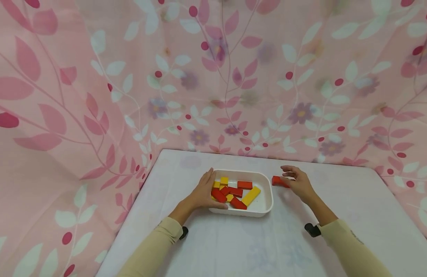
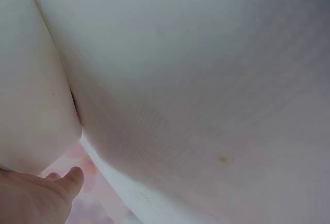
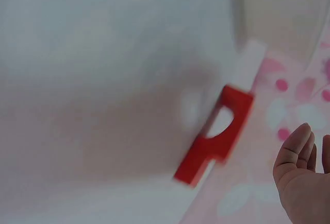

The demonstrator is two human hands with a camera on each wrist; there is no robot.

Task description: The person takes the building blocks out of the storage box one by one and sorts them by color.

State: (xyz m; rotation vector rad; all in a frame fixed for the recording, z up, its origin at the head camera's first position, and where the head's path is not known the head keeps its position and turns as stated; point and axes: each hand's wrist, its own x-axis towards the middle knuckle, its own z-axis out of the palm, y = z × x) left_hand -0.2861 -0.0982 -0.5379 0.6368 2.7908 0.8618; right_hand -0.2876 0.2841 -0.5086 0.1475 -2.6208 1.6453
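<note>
A white plastic tray (image 1: 267,206) stands on the table, with several red and yellow blocks lying loose inside. My left hand (image 1: 202,194) rests against the tray's left end, thumb along the front rim and fingers towards the back corner. In the left wrist view the hand (image 2: 36,198) shows at the bottom beside the tray wall (image 2: 36,90). Right of the tray, a red block (image 1: 277,181) lies on the table; the right wrist view shows a rounded cut-out in this red block (image 3: 234,126). My right hand (image 1: 299,185) is over its right part, fingers loosely bent and apart.
A white cloth (image 1: 217,246) covers the table. Pink floral fabric (image 1: 234,96) hangs behind the table and along its left side. Inside the tray, a long yellow block (image 1: 251,196) lies slanted at the right and a red block (image 1: 244,185) lies near the back.
</note>
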